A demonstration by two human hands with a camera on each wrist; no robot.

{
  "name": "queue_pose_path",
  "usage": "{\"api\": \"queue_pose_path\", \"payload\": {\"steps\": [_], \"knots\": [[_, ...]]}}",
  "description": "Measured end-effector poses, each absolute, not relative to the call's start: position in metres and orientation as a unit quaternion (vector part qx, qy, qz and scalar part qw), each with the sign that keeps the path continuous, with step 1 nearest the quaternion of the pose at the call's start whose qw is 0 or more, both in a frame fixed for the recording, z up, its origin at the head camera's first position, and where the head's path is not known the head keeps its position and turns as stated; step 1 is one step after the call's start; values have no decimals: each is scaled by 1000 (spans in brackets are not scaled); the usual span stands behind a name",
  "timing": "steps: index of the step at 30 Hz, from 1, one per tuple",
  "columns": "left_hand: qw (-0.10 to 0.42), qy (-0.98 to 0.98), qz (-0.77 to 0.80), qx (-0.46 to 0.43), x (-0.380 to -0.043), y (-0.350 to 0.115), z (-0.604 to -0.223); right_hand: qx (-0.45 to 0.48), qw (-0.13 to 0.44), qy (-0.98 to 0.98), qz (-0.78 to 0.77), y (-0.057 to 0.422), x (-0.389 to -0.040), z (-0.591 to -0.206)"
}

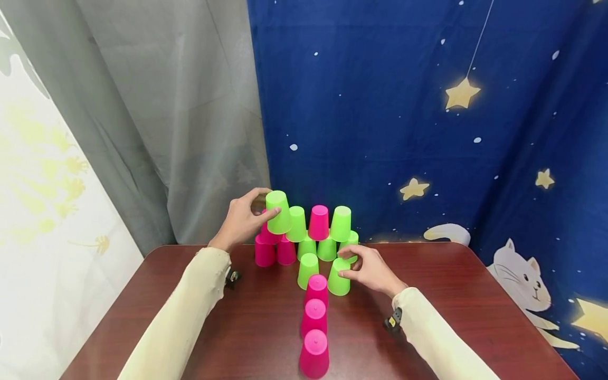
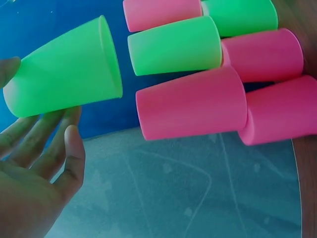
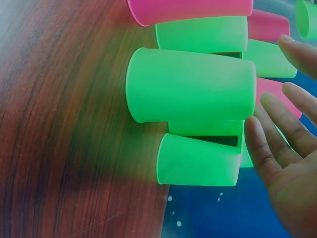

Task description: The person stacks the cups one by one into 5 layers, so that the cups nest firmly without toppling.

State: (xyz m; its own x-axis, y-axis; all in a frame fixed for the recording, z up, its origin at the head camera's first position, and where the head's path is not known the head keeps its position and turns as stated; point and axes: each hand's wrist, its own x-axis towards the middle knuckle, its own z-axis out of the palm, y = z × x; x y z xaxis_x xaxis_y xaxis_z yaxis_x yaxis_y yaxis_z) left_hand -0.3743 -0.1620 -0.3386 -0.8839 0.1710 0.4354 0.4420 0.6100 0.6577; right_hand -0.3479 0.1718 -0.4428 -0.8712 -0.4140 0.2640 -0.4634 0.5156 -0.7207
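Observation:
My left hand [image 1: 243,219] pinches an upside-down green cup [image 2: 64,69] between thumb and fingers. It holds the cup beside and above the upper row of a two-level cup wall, near that row's left pink cup [image 2: 193,104]. Lower down, my right hand [image 1: 372,269] has its fingers spread and relaxed around the upper end of a standing green cup [image 3: 190,85]. In the right wrist view the fingertips are right at that cup's narrow end, not wrapped round it. Another green cup [image 1: 308,272] stands to its left.
Green and pink cups form the wall, with a pink cup [image 1: 319,222] and a green cup [image 1: 341,224] in its upper row. Several pink cups [image 1: 314,353] stand in a line toward the front of the brown table [image 1: 228,338]. Grey and blue curtains [image 1: 361,132] hang behind.

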Motion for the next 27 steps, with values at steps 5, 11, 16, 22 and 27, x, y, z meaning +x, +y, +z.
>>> {"api": "queue_pose_path", "payload": {"steps": [5,11,16,22,27], "knots": [[189,-873,-422,-155,-381,-157,-338,252,40,-871,420,168,-349,-445],[210,-870,-427,-132,-390,-151,-339,231,59,-875,421,168,-350,-449],[203,-871,-434,-108,-399,-146,-344,213,67,-884,412,170,-351,-455],[177,-880,-430,-99,-404,-142,-346,211,50,-880,423,170,-353,-462],[154,-891,-414,-102,-407,-140,-344,210,42,-874,437,171,-354,-466]]}}
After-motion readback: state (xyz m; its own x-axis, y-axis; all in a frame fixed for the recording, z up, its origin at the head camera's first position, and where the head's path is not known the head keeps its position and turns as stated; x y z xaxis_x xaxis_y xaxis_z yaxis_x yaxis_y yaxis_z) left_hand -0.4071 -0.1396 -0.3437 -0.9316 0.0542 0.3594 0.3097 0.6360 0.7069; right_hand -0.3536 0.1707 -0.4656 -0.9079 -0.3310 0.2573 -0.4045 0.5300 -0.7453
